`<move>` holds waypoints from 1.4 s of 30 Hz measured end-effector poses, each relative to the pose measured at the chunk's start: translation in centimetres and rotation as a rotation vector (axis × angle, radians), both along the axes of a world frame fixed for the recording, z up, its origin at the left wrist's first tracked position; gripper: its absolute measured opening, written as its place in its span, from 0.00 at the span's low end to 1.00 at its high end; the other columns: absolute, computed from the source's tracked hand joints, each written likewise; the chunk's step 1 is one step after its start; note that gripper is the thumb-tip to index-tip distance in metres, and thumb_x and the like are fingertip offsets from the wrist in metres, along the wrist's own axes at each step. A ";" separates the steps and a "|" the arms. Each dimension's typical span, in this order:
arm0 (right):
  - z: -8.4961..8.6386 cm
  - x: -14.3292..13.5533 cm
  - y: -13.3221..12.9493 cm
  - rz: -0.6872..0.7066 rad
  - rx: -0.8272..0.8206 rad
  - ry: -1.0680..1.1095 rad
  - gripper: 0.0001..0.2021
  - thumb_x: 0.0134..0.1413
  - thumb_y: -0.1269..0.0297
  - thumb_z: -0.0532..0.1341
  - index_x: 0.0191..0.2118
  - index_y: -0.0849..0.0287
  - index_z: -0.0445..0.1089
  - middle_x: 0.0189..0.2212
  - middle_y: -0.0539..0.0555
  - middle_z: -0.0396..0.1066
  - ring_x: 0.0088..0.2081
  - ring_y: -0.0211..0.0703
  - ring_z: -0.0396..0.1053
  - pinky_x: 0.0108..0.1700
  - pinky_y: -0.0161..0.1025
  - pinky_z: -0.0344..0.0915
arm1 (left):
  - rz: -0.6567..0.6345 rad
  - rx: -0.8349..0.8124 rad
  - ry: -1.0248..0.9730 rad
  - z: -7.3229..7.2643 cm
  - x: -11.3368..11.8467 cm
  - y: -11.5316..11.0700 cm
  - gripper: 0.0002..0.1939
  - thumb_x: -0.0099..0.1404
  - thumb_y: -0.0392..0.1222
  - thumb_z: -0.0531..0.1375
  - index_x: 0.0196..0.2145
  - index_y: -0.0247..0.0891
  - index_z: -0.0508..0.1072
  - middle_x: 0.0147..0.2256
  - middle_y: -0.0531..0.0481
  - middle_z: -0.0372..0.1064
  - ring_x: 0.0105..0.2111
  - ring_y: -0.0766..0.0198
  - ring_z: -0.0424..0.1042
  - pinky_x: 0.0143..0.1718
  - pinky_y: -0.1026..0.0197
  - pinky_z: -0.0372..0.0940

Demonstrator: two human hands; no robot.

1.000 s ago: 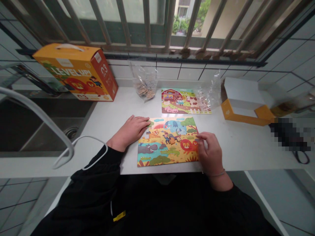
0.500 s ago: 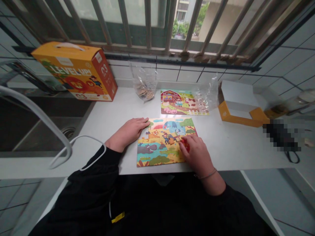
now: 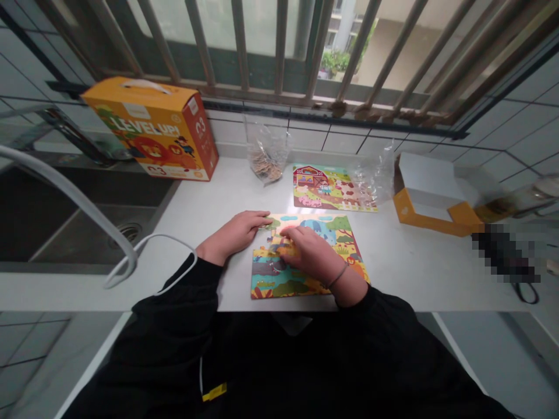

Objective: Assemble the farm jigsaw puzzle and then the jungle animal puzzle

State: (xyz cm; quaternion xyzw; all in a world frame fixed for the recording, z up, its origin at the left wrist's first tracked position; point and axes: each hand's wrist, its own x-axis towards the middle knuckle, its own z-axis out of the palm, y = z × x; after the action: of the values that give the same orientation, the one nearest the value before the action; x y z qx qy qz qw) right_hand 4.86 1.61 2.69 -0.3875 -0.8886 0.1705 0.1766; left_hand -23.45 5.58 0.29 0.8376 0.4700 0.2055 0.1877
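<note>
A jigsaw puzzle of animals, with an elephant, a hippo and trees, lies flat on the counter in front of me. My left hand rests on the counter at the puzzle's upper left corner, fingers stretched out and the tips at its edge. Over the left middle of the puzzle is my right hand, its fingers bent together and their tips down at the picture. Whatever may be between those fingertips is hidden. Behind the puzzle lies a farm picture with a barn and a cow.
A clear bag of pieces and a crumpled clear bag stand at the back. An orange carton is beside the sink. To the right sits an opened orange-and-white box. A white cable arcs over the left side.
My right hand has moved left across the puzzle, from its right edge to its left middle. My left hand stays at the upper left corner. The view has shifted slightly.
</note>
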 end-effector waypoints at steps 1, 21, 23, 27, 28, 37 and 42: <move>-0.3 -0.6 0.5 0.038 0.001 0.029 0.20 0.65 0.67 0.71 0.61 0.58 0.73 0.55 0.61 0.78 0.57 0.55 0.74 0.61 0.50 0.70 | 0.019 -0.020 -0.030 0.1 0.0 0.0 0.25 0.78 0.37 0.51 0.64 0.43 0.81 0.67 0.45 0.76 0.66 0.54 0.75 0.72 0.45 0.67; -1.9 -3.4 1.5 0.101 0.101 -0.022 0.07 0.75 0.62 0.67 0.52 0.55 0.81 0.59 0.57 0.82 0.56 0.52 0.75 0.62 0.51 0.68 | -0.094 -0.064 -0.064 1.0 -0.8 -0.7 0.19 0.80 0.46 0.56 0.62 0.41 0.77 0.70 0.40 0.71 0.70 0.51 0.70 0.73 0.45 0.64; -1.5 -3.5 1.2 0.101 0.103 -0.067 0.09 0.77 0.61 0.65 0.53 0.55 0.81 0.58 0.57 0.82 0.56 0.52 0.74 0.63 0.50 0.67 | -0.099 -0.065 -0.052 1.1 -0.7 -0.7 0.19 0.79 0.45 0.57 0.62 0.41 0.77 0.70 0.40 0.71 0.70 0.50 0.70 0.73 0.44 0.63; -0.8 -3.7 0.8 0.117 0.115 -0.146 0.12 0.80 0.62 0.59 0.49 0.55 0.82 0.57 0.57 0.82 0.54 0.50 0.73 0.62 0.49 0.67 | -0.098 -0.064 -0.041 1.4 -0.6 -0.9 0.19 0.78 0.44 0.57 0.62 0.41 0.77 0.70 0.40 0.71 0.70 0.50 0.70 0.73 0.43 0.64; -0.7 -3.8 0.8 0.120 0.119 -0.158 0.14 0.81 0.63 0.58 0.48 0.55 0.82 0.57 0.57 0.82 0.54 0.50 0.73 0.62 0.49 0.67 | -0.094 -0.062 -0.043 1.4 -0.6 -0.9 0.19 0.78 0.44 0.57 0.62 0.41 0.77 0.70 0.40 0.71 0.70 0.50 0.70 0.73 0.43 0.64; -1.8 -4.8 -2.6 0.025 0.094 -0.181 0.22 0.78 0.56 0.60 0.66 0.64 0.73 0.76 0.66 0.63 0.75 0.66 0.60 0.75 0.64 0.58 | -0.042 -0.040 0.004 0.7 0.0 -0.8 0.21 0.78 0.44 0.56 0.63 0.39 0.77 0.70 0.38 0.71 0.71 0.51 0.69 0.74 0.42 0.62; -2.2 -5.1 -3.8 -0.021 0.012 -0.146 0.37 0.76 0.44 0.60 0.79 0.61 0.58 0.82 0.62 0.50 0.82 0.67 0.46 0.81 0.69 0.43 | 0.098 -0.064 0.149 0.2 2.0 -1.5 0.27 0.81 0.41 0.50 0.72 0.43 0.70 0.76 0.40 0.62 0.76 0.46 0.62 0.78 0.28 0.49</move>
State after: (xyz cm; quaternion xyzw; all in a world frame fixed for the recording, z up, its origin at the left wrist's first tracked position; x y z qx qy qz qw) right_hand -0.25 -2.17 0.47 -0.4072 -0.8960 0.1345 0.1152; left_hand -21.49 4.03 0.47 0.8201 0.5295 0.1367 0.1685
